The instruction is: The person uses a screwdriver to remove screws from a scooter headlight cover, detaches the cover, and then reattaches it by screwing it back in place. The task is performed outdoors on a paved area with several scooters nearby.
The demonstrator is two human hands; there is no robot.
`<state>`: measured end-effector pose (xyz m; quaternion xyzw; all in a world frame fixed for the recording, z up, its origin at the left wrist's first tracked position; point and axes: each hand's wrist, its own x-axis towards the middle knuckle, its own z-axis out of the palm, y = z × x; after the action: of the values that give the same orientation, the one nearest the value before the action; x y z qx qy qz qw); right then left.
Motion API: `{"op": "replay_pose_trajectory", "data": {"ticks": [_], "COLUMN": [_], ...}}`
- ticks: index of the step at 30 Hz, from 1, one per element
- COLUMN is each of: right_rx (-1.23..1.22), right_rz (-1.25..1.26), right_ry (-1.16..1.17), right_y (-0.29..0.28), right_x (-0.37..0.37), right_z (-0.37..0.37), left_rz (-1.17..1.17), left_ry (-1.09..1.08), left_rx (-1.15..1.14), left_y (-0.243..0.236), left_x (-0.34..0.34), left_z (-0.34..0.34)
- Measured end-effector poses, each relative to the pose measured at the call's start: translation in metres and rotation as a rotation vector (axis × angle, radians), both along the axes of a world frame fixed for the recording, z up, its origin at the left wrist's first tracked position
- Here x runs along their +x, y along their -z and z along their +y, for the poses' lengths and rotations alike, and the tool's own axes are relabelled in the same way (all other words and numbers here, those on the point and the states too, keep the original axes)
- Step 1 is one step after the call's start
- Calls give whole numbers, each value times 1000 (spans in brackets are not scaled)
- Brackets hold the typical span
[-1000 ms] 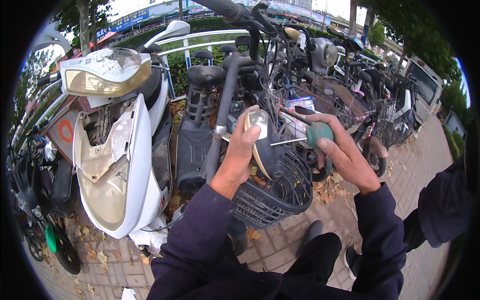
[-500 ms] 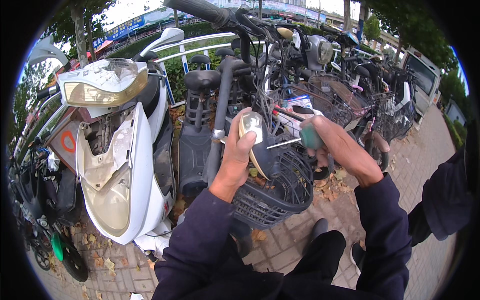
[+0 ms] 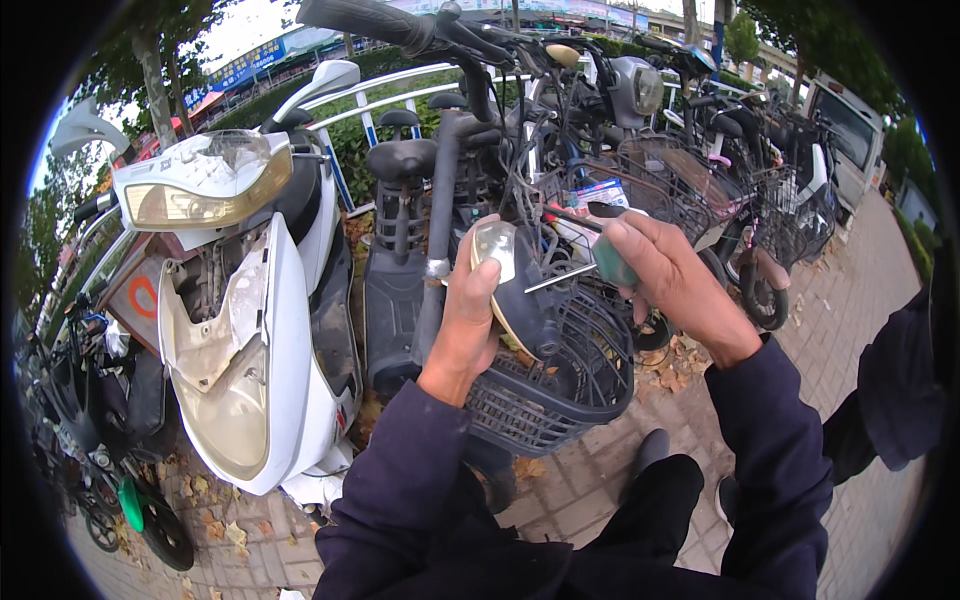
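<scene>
My left hand (image 3: 466, 325) is closed round a headlight (image 3: 518, 295) with a clear lens, a pale rim and a dark rear housing. The lamp is held above the front basket (image 3: 560, 385) of a bike, its lens side toward my left palm. In my right hand (image 3: 668, 275) is a screwdriver with a green handle (image 3: 612, 262). Its metal shaft (image 3: 562, 277) points left, and the tip lies at the back of the lamp; whether it touches cannot be told. A thin dark rod with a red part (image 3: 574, 217) also runs to my right fingers.
A white scooter (image 3: 285, 340) with its front panel opened stands at left. Dark handlebars (image 3: 375, 25) with loose cables rise ahead. More bikes with baskets (image 3: 780, 220) stand at right. A person's dark sleeve (image 3: 900, 375) is at the right edge. Fallen leaves lie on the paving.
The headlight has tilted, so more of its dark back shows. My right hand and the screwdriver have shifted slightly, and the whole view has moved a little.
</scene>
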<state>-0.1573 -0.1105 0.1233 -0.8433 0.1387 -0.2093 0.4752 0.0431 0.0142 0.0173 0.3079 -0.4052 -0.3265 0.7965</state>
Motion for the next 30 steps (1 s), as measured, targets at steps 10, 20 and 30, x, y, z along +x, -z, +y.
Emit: {"op": "replay_pose_trajectory", "data": {"ticks": [10,20,30], "right_rx": [-131,-47,186], "right_rz": [-112,-4,231], "right_ry": [-118,8,179], "right_y": [5,-6,-6], "right_x": [-17,-4,0], "right_z": [7,5,-3], "left_rz": [62,39,-155], "left_ry": [81,51,-154], "left_rx": [48,29,32], "left_y": [0,1,-1], "left_x": [4,3,-4], "left_z": [-4,-2,3]}}
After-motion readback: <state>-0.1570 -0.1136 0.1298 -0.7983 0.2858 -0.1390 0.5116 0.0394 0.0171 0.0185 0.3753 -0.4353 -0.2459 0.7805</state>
